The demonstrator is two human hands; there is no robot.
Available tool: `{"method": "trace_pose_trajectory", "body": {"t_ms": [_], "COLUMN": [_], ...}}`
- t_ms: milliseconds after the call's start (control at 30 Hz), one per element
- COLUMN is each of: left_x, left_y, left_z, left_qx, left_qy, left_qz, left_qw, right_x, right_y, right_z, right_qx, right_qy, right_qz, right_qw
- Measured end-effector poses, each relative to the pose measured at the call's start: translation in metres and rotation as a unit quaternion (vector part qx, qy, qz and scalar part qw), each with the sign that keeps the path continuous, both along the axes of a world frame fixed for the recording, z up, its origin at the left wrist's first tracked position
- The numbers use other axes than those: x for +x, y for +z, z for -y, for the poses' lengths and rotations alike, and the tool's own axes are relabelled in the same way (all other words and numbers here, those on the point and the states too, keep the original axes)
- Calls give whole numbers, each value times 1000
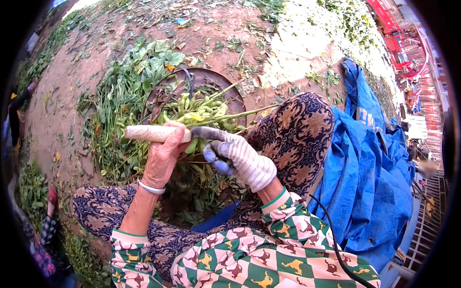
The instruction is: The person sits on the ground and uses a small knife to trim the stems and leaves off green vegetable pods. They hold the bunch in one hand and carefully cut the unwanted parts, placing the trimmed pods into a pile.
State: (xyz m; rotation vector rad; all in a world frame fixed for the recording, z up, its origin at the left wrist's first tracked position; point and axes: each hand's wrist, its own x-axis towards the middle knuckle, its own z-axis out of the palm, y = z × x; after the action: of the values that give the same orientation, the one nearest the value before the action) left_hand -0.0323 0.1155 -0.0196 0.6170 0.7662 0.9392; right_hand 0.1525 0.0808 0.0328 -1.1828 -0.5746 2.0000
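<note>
My bare left hand (164,154), with a pale bangle at its wrist, grips a whitish cylindrical object (155,133) between thumb and fingers. My right hand (234,154) wears a striped knitted glove with dark and blue fingertips. Its index finger reaches to the right end of that object, and its other fingers are curled; whether they hold a stem is unclear. Just beyond both hands, green bean pods (205,108) on stems lie over a round dark metal pan (234,95). A long green stem runs from the pods towards my right knee.
Cut leafy bean plants (119,104) are heaped left of the pan. A blue tarpaulin (360,187) is bunched at the right, beside a black cord (331,226). Red machinery (396,46) stands at the upper right. Another person's checked sleeve (47,230) shows at the lower left.
</note>
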Motion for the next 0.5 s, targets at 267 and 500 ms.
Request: {"method": "trace_pose_trajectory", "body": {"t_ms": [267, 500], "left_x": [4, 8], "left_y": [17, 13], "left_z": [1, 9], "left_qx": [-33, -26], "left_qy": [5, -5], "left_qz": [-13, -41], "left_qw": [999, 999], "right_x": [6, -1], "right_y": [-14, -23], "right_z": [16, 7], "right_qx": [-45, -39], "right_qy": [-14, 37], "right_qz": [176, 123], "right_qw": [983, 991]}}
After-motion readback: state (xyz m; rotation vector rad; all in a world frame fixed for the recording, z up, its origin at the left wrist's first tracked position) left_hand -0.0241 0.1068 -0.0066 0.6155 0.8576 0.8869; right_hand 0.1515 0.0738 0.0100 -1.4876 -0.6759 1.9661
